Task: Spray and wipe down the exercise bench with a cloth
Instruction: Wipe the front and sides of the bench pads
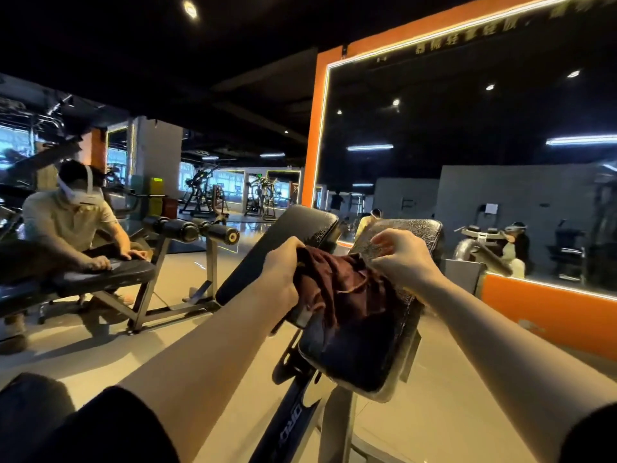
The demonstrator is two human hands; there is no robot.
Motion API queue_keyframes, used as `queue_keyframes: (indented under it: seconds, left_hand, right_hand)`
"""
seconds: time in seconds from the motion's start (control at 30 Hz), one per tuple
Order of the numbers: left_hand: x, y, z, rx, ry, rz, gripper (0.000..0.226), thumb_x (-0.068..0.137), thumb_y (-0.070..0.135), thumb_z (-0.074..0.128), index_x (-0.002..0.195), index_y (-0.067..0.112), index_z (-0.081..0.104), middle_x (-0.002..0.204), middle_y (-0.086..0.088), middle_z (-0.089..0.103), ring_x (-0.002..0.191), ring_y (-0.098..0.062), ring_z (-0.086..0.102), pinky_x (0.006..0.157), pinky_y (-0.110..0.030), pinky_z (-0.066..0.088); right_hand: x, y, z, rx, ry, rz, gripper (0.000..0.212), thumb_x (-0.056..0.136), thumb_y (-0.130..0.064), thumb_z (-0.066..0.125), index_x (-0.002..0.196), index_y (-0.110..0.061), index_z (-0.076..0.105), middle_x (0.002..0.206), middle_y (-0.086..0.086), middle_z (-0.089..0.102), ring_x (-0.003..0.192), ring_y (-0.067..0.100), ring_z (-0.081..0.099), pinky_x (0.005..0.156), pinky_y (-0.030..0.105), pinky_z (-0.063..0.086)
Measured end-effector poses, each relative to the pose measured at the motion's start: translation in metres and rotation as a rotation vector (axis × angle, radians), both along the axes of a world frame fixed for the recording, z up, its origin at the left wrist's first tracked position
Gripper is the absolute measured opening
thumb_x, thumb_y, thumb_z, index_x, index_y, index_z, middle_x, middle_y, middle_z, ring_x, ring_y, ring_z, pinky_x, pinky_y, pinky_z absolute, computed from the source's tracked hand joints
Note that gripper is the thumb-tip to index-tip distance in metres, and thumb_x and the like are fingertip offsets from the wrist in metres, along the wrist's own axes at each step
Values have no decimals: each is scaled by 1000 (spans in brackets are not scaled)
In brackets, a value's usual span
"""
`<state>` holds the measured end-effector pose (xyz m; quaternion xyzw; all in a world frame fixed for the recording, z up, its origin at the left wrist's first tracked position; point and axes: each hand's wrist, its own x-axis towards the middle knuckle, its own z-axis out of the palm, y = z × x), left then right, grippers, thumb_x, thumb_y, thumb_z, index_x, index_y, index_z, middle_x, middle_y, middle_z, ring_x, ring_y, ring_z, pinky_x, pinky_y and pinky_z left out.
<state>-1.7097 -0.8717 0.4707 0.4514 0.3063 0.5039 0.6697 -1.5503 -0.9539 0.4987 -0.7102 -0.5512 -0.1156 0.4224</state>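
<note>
From my head camera, my left hand (282,272) is fisted around one end of the maroon cloth (347,292), fingers curled tight. My right hand (405,253) pinches the cloth's other edge between thumb and fingertips. The cloth drapes over the black bench pad (360,359), between both hands.

Open floor (233,345) lies at seven o'clock of the bench pad (354,359); a second pad (280,252) crowds its ten o'clock side, a mirror (467,162) at one o'clock.

Dim gym lit by ceiling spotlights (190,7) and a glowing mirror (467,162) edge; wide-angle bending at borders.
</note>
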Motion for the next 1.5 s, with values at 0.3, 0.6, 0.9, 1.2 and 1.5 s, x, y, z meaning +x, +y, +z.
queue_keyframes:
  seconds: [0.3,0.6,0.9,1.2,1.5]
  left_hand:
    - [116,1,-15,1006,579,-100,21,91,51,47,91,36,62,129,5,56,129,-20,45,112,-57,26]
    - [170,-2,-18,1304,702,-67,78,94,56,46,154,27,7,162,10,2,146,-3,-3,122,-34,3]
    - [210,62,45,980,662,-93,36,105,19,33,138,11,44,149,-12,37,140,-28,31,115,-41,23]
    - [219,56,43,1276,576,-179,47,104,27,35,150,17,28,158,1,25,147,-15,18,121,-39,14]
    - [222,30,55,1242,612,-211,42,105,32,33,138,12,50,141,-2,48,137,-21,38,118,-40,23]
  right_hand:
    - [106,-29,-11,182,-85,-270,33,98,-24,54,124,-5,54,123,14,52,105,19,46,85,26,34]
    - [132,4,6,91,48,-120,56,105,-46,17,134,-14,52,139,12,54,126,29,50,101,41,37]
    - [139,18,-3,132,-47,-166,66,96,-60,7,119,-22,56,116,1,63,107,24,58,81,37,40]
    - [138,13,-10,161,-126,-130,92,82,-69,-6,149,-13,23,121,8,62,101,24,59,72,33,40]
    - [145,15,-14,195,-80,-91,66,95,-59,1,130,-19,40,99,4,62,97,28,62,71,35,39]
